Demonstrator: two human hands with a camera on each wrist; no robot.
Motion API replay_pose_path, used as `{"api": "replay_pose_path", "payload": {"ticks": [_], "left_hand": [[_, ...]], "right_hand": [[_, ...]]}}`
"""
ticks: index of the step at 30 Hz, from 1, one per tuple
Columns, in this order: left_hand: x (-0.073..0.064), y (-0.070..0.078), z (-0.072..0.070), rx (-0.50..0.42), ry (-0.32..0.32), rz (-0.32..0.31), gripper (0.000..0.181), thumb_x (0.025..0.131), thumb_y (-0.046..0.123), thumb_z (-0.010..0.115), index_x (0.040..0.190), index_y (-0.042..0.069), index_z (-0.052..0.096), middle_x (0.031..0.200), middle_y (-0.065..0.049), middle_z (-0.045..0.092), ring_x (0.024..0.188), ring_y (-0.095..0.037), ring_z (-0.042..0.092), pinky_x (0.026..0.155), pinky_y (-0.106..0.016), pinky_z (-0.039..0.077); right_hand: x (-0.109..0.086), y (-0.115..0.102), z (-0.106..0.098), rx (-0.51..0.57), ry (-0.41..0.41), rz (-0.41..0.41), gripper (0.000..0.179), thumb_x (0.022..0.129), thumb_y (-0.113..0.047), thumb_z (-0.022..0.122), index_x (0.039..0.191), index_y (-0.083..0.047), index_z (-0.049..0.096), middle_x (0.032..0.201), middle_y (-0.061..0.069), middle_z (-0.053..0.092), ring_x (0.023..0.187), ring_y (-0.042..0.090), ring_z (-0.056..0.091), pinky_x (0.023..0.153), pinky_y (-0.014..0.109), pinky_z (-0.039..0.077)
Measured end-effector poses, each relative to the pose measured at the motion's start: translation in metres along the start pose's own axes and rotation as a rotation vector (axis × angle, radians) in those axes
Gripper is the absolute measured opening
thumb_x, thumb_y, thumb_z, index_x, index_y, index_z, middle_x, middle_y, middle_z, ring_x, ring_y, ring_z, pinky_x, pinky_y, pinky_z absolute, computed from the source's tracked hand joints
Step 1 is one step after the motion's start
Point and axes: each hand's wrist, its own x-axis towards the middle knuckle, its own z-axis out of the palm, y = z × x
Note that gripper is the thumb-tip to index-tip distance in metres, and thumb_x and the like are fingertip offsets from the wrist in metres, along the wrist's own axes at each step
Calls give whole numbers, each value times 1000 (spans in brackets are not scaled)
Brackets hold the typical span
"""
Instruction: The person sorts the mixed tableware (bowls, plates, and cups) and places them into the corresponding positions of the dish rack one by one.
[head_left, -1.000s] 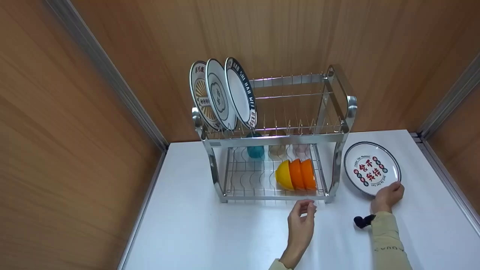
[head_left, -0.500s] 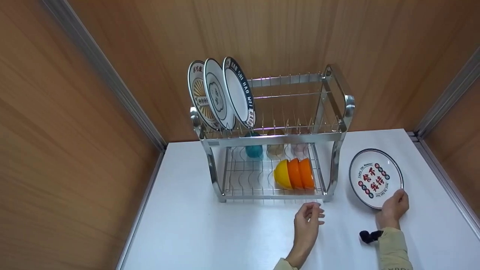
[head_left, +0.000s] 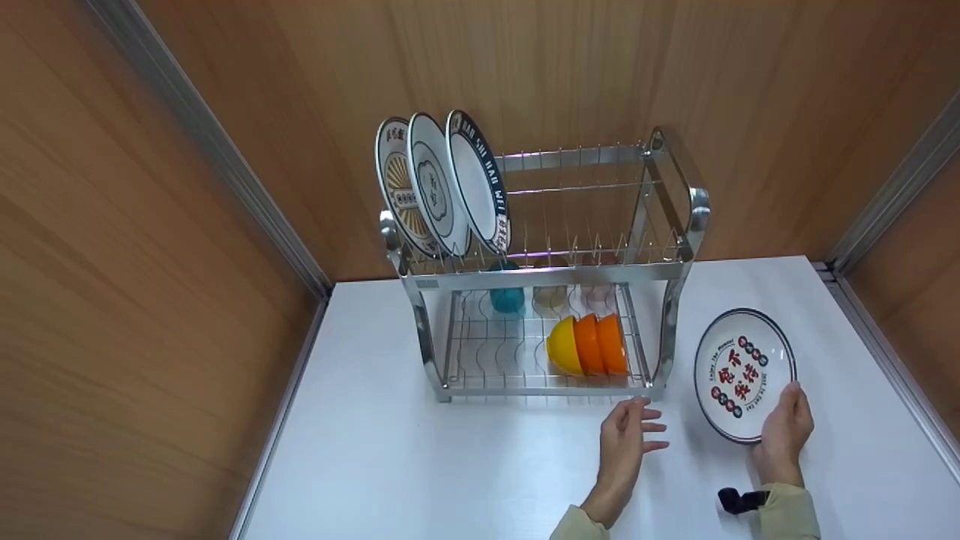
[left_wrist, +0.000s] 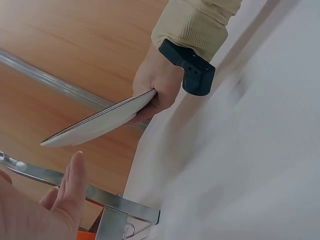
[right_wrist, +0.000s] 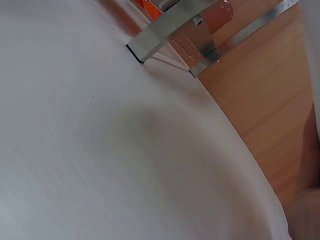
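My right hand (head_left: 785, 431) grips the lower right rim of a round white plate (head_left: 739, 371) with a dark edge and red characters. The plate is raised off the table and tilted; in the left wrist view the plate (left_wrist: 102, 121) shows nearly edge-on. Only a sliver of the right hand (right_wrist: 306, 215) enters the right wrist view. Holding nothing, my left hand (head_left: 624, 442) hovers before the front right foot of the metal dish rack (head_left: 540, 280), its fingers loosely spread towards the plate. The left hand (left_wrist: 45, 210) appears low in its own wrist view.
On the rack's upper left, three plates (head_left: 480, 187) stand on edge. Below sit a yellow bowl (head_left: 564, 347) and orange bowls (head_left: 611, 345) on their sides, with a teal cup (head_left: 508, 300) and paler cups behind. Wooden panels (head_left: 540, 67) border the white table (head_left: 360, 450).
My right hand has lifted the plate off the table, drawn it nearer me and tipped it up. My left hand has shifted slightly right, its fingers spreading.
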Motion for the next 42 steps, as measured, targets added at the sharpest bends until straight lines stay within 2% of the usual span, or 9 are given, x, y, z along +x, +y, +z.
{"api": "replay_pose_path", "payload": {"ticks": [5, 10, 18, 22, 26, 29, 33, 37, 42], "left_hand": [[1, 1, 5, -15, -23, -5, 35, 108, 37, 52, 121, 9, 68, 103, -1, 72, 97, -24, 73, 80, -37, 63], [1, 1, 11, -42, -77, -39, 51, 106, 50, 49, 130, 9, 66, 119, -6, 71, 108, -24, 70, 93, -41, 59], [-1, 0, 18, -140, -224, -78, 65, 103, 64, 40, 140, 14, 60, 139, -5, 61, 131, -27, 57, 110, -51, 46], [-4, 1, 20, -168, -299, -75, 66, 104, 66, 33, 145, 19, 57, 138, -2, 61, 131, -22, 56, 113, -45, 44], [-8, 2, 20, -138, -351, -50, 64, 105, 66, 28, 150, 27, 51, 135, 4, 61, 124, -15, 58, 110, -36, 45], [-12, 1, 20, -94, -343, -30, 56, 105, 59, 41, 151, 27, 49, 130, 4, 64, 119, -15, 61, 106, -35, 47], [-17, -2, 21, -30, -258, -12, 45, 103, 43, 59, 143, 24, 55, 115, 4, 70, 106, -17, 67, 96, -35, 53], [-20, -5, 22, 4, -195, 7, 40, 105, 41, 56, 142, 25, 56, 114, 8, 70, 106, -13, 67, 95, -33, 54], [-24, -6, 17, 19, -172, 31, 38, 108, 40, 49, 143, 25, 54, 120, 11, 69, 109, -10, 67, 95, -30, 56]], "right_hand": [[-14, 1, 1, -50, -30, 21, 45, 103, -57, 46, 138, -29, 56, 109, -12, 70, 92, 2, 70, 73, 19, 58], [-24, 4, 3, -90, -59, 18, 49, 103, -57, 45, 143, -30, 54, 110, -12, 69, 94, 2, 70, 74, 18, 58], [-34, 12, 8, -157, -94, -18, 55, 101, -60, 47, 147, -30, 53, 110, -11, 69, 92, 3, 69, 73, 18, 58], [-37, 17, 11, -204, -90, -54, 54, 102, -58, 46, 145, -28, 55, 106, -12, 70, 90, 3, 68, 71, 15, 55], [-39, 21, 13, -232, -100, -88, 53, 103, -57, 46, 145, -26, 55, 107, -12, 70, 90, 3, 67, 72, 15, 55], [-41, 23, 14, -273, -102, -121, 54, 103, -57, 45, 145, -25, 54, 107, -12, 70, 89, 3, 67, 70, 14, 54], [-45, 23, 16, -323, -104, -160, 51, 105, -55, 43, 143, -24, 55, 104, -11, 69, 85, 3, 66, 66, 15, 54], [-47, 24, 19, -325, -115, -192, 49, 106, -53, 42, 142, -23, 56, 104, -9, 70, 83, 5, 66, 65, 16, 54], [-52, 23, 22, -316, -127, -234, 50, 107, -52, 40, 144, -20, 56, 104, -9, 71, 83, 6, 67, 67, 16, 54]]}}
